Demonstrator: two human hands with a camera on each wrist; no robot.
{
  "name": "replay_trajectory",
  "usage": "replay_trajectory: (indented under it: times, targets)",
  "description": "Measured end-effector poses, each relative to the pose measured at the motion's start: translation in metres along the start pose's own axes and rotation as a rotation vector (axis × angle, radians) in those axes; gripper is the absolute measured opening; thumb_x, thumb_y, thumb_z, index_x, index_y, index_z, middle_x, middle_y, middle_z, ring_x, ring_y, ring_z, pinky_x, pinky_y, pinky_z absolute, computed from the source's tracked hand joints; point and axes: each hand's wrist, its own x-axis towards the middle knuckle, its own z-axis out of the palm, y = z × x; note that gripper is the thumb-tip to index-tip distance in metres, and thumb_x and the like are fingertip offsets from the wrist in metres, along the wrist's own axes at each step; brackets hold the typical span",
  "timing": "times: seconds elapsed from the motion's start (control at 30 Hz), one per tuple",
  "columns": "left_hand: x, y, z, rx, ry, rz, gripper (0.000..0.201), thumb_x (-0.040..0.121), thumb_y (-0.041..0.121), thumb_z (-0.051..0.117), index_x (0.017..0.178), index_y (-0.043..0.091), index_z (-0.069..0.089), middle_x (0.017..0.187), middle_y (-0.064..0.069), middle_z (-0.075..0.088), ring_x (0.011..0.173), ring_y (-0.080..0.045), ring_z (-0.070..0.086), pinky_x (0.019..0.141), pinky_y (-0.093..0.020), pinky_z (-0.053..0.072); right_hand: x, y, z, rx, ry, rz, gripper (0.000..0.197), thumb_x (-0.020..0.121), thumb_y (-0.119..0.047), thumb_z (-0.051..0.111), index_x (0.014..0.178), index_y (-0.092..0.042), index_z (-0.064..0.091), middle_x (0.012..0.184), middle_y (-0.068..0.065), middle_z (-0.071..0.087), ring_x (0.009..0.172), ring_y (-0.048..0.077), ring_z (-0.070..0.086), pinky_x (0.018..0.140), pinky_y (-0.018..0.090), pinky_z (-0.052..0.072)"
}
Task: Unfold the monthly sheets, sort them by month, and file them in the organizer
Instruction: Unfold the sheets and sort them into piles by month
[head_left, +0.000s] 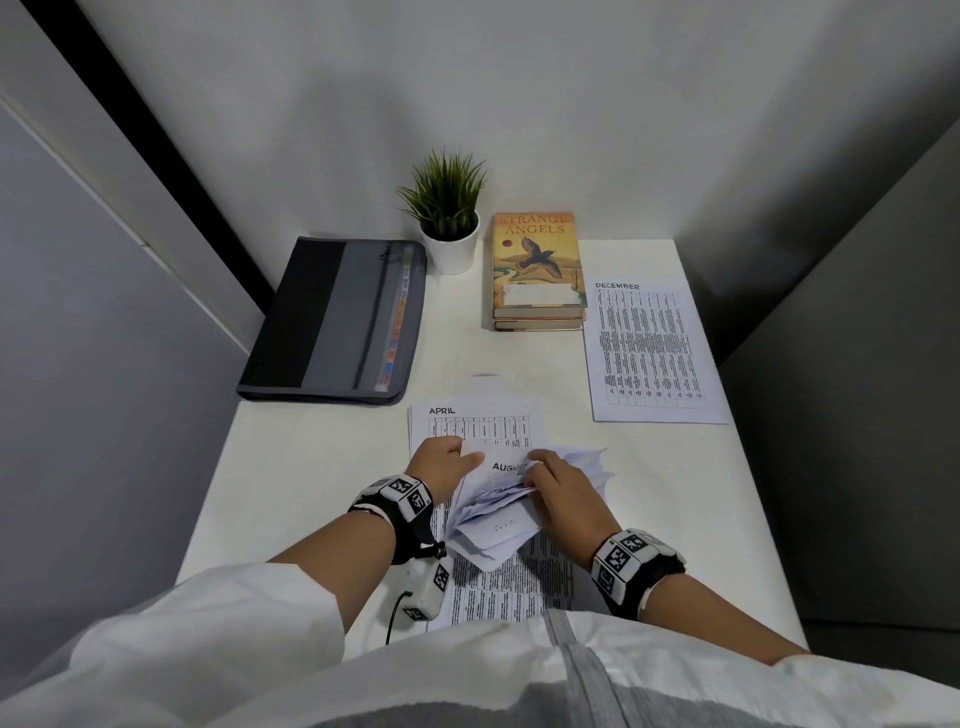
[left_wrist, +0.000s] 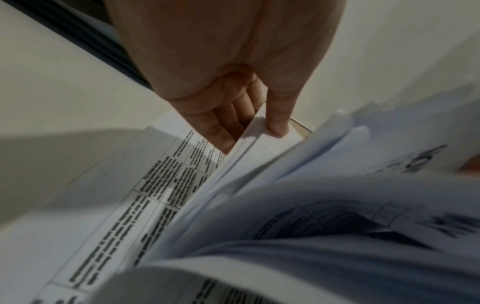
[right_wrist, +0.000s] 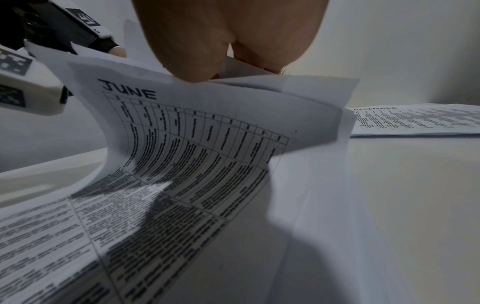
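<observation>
A bundle of folded monthly sheets (head_left: 498, 499) sits near the table's front edge, its top sheet headed AUGUST. My left hand (head_left: 441, 462) pinches the bundle's left edge between thumb and fingers (left_wrist: 278, 121). My right hand (head_left: 561, 488) grips its right side. A sheet headed JUNE (right_wrist: 197, 144) curls up under the right hand. Beneath the bundle lies a flat pile with the APRIL sheet (head_left: 478, 421) on top. The DECEMBER sheet (head_left: 649, 348) lies flat at the right. The dark grey organizer (head_left: 337, 317) lies zipped at the back left.
A small potted plant (head_left: 449, 218) stands at the back middle. Two stacked books (head_left: 537, 275) lie next to it, close to the DECEMBER sheet. The white table (head_left: 311, 467) is boxed in by walls on the left, back and right.
</observation>
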Motion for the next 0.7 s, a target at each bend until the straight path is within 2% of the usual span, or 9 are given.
replay_trajectory:
  times: [0.07, 0.17, 0.23, 0.3, 0.37, 0.43, 0.57, 0.63, 0.7]
  targets:
    - [-0.0014, -0.0008, 0.0018, -0.037, -0.018, 0.0, 0.025, 0.084, 0.021, 0.072, 0.065, 0.015, 0.056, 0.057, 0.003, 0.058, 0.051, -0.008, 0.051, 0.05, -0.013, 0.04, -0.0002, 0.0003, 0.0005, -0.006, 0.01, 0.0, 0.01, 0.088, -0.009, 0.059, 0.097, -0.005, 0.058, 0.123, 0.014, 0.056, 0.096, 0.03, 0.057, 0.083, 0.037, 0.049]
    - [-0.006, -0.0001, 0.0035, -0.118, -0.05, -0.01, 0.016, 0.081, 0.016, 0.076, 0.091, 0.007, 0.068, 0.089, -0.008, 0.074, 0.083, -0.021, 0.07, 0.079, -0.032, 0.055, -0.0007, 0.002, 0.002, -0.023, -0.039, 0.018, 0.009, 0.09, -0.011, 0.056, 0.099, -0.008, 0.057, 0.109, 0.009, 0.059, 0.095, 0.028, 0.052, 0.082, 0.036, 0.043]
    - [-0.0073, 0.002, 0.0031, -0.109, -0.04, -0.008, 0.013, 0.082, 0.018, 0.074, 0.083, 0.008, 0.066, 0.081, -0.005, 0.072, 0.074, -0.019, 0.068, 0.073, -0.031, 0.054, -0.0014, 0.0023, 0.0022, -0.029, -0.042, 0.014, 0.009, 0.091, -0.011, 0.054, 0.099, -0.01, 0.057, 0.104, 0.006, 0.058, 0.097, 0.025, 0.048, 0.081, 0.033, 0.039]
    - [-0.0065, 0.0027, 0.0017, -0.043, -0.011, 0.002, 0.031, 0.087, 0.022, 0.068, 0.064, 0.012, 0.049, 0.058, -0.001, 0.051, 0.053, -0.016, 0.047, 0.053, -0.025, 0.038, -0.0023, 0.0021, 0.0016, -0.024, -0.031, 0.006, 0.008, 0.09, -0.011, 0.055, 0.097, -0.009, 0.057, 0.102, 0.006, 0.058, 0.097, 0.025, 0.048, 0.081, 0.032, 0.039]
    - [-0.0063, 0.0032, -0.0005, 0.027, 0.018, 0.004, 0.043, 0.091, 0.021, 0.061, 0.059, 0.016, 0.033, 0.055, 0.0, 0.032, 0.05, -0.016, 0.031, 0.047, -0.026, 0.022, -0.0025, 0.0009, -0.0001, -0.01, -0.034, 0.016, 0.007, 0.09, -0.012, 0.056, 0.096, -0.008, 0.056, 0.099, 0.008, 0.058, 0.093, 0.027, 0.051, 0.078, 0.033, 0.04]
    - [-0.0058, 0.0034, -0.0017, 0.052, 0.022, 0.009, 0.046, 0.092, 0.019, 0.059, 0.058, 0.017, 0.029, 0.056, -0.001, 0.029, 0.051, -0.016, 0.028, 0.045, -0.025, 0.02, -0.0026, -0.0008, -0.0017, 0.006, -0.033, 0.02, 0.008, 0.089, -0.012, 0.057, 0.096, -0.007, 0.057, 0.099, 0.01, 0.059, 0.087, 0.029, 0.054, 0.074, 0.035, 0.042]
    - [-0.0058, 0.0028, 0.0003, 0.049, 0.008, 0.017, 0.038, 0.088, 0.02, 0.065, 0.06, 0.015, 0.04, 0.055, 0.001, 0.041, 0.05, -0.015, 0.038, 0.046, -0.021, 0.03, -0.0021, -0.0023, -0.0017, 0.01, 0.01, -0.007, 0.01, 0.089, -0.01, 0.057, 0.098, -0.005, 0.057, 0.125, 0.014, 0.054, 0.096, 0.029, 0.057, 0.082, 0.037, 0.048]
    - [-0.007, 0.0023, 0.0021, -0.024, -0.031, 0.02, 0.015, 0.086, 0.017, 0.069, 0.077, 0.01, 0.061, 0.071, -0.004, 0.066, 0.064, -0.018, 0.061, 0.061, -0.026, 0.048, -0.0019, -0.002, -0.0009, 0.01, 0.019, -0.006, 0.011, 0.09, -0.011, 0.057, 0.099, -0.005, 0.057, 0.127, 0.013, 0.054, 0.099, 0.029, 0.057, 0.085, 0.038, 0.048]
    - [-0.0089, 0.0013, 0.0041, -0.106, -0.047, 0.014, 0.012, 0.083, 0.014, 0.072, 0.091, 0.008, 0.066, 0.089, -0.007, 0.073, 0.078, -0.019, 0.068, 0.068, -0.025, 0.054, -0.0021, -0.0011, 0.0002, 0.004, 0.004, -0.012, 0.01, 0.088, -0.01, 0.058, 0.097, -0.006, 0.058, 0.117, 0.012, 0.058, 0.097, 0.029, 0.055, 0.084, 0.039, 0.047]
